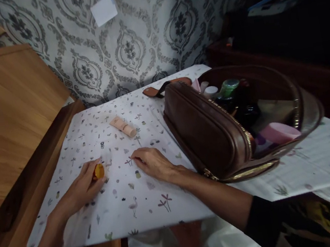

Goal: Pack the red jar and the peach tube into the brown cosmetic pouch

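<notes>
My left hand (pixel 83 188) rests on the white patterned cloth (pixel 124 205) with its fingers curled round a small yellow-orange round item (pixel 99 171). My right hand (pixel 152 163) lies on the cloth just to the right, fingers bent and fingertips pressed down, with nothing visible in it. A beige tube (pixel 123 126) lies on the cloth beyond both hands. An open brown zip pouch (pixel 210 133) stands to the right of my right hand, holding several bottles and jars, among them a green-capped one (pixel 228 86) and a pink item (pixel 279 132).
A wooden cabinet (pixel 4 119) stands to the left. Patterned wallpaper (pixel 138 31) with a white note (pixel 104 9) rises behind. A brown strap (pixel 165 86) lies behind the pouch. Dark furniture (pixel 294 28) fills the right.
</notes>
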